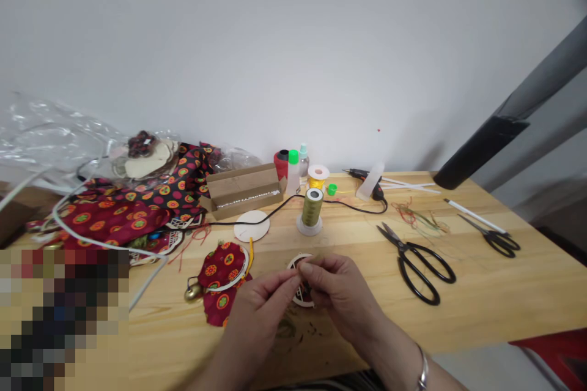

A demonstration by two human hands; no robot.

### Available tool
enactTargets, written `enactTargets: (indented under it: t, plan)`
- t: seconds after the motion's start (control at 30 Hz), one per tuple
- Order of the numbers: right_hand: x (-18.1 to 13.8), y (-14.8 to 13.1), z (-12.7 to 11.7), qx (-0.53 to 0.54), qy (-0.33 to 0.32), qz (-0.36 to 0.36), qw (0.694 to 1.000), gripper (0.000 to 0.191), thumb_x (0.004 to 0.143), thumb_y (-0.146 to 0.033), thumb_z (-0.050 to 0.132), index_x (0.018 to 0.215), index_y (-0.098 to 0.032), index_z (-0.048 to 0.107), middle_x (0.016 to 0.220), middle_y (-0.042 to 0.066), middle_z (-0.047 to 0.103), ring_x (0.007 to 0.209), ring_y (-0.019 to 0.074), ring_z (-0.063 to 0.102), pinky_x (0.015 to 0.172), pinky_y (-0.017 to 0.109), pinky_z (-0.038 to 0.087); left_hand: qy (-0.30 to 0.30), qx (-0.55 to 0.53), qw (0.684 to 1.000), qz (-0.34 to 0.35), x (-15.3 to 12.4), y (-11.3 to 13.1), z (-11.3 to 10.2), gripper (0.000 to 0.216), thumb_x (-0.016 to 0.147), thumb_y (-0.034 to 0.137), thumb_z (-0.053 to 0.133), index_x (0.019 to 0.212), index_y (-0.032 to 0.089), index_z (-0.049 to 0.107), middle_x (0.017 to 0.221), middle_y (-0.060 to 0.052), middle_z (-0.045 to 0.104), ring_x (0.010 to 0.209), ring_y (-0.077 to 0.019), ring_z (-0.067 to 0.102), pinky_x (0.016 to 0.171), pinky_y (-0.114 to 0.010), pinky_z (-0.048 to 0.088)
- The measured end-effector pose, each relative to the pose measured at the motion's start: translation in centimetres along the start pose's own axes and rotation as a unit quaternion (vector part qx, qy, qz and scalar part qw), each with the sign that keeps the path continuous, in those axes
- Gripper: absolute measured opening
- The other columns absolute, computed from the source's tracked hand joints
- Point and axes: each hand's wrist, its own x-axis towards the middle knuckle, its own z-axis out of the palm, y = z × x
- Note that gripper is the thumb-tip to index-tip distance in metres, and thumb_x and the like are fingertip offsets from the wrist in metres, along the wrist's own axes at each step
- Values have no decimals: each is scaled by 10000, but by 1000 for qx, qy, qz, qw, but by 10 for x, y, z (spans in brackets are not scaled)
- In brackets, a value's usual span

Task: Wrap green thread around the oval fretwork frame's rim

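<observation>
My left hand (268, 302) and my right hand (342, 290) meet over the table's front part. Both are closed in a pinch, thumbs and fingertips almost touching. Between them shows a small round white-rimmed piece (295, 294) with a dark red and black middle. It faces up toward me, its right side covered by my right fingers, which grip it. Whatever is between my left fingertips is too small to make out. To the left of my left hand lies dark red patterned fabric (224, 264) with a white ring and a brass bell (193, 292). A spool of olive thread (312, 207) stands just beyond my hands.
Large black-handled scissors (408, 256) and smaller scissors (498, 241) lie on the right. Behind are an open cardboard box (247, 186), a green-capped bottle (293, 174) and a glue gun (367, 177) with a black cord. Patterned fabric (119, 213) is heaped left, near a white cable (57, 210).
</observation>
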Motion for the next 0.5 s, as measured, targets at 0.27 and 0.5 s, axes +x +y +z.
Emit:
enactTargets:
  t: [0.27,0.5]
  plan:
    - [7,-1,-7,-22,32,-19,999,317,558,-358,792,544,-106,599,434,-30,524,340,7,292,365,185,142,-2,27,1000,-6,-1,-3,-4,238,757,361,639,874,200,770,746,-18,735,742,-188,617,701,-241,466]
    - [8,-2,-7,-70,39,-47,996,278,586,-326,753,524,-112,587,389,-55,457,354,21,306,385,188,173,-36,19,999,-2,1,-6,-5,256,779,389,609,899,224,764,800,-25,752,815,-223,655,735,-272,493]
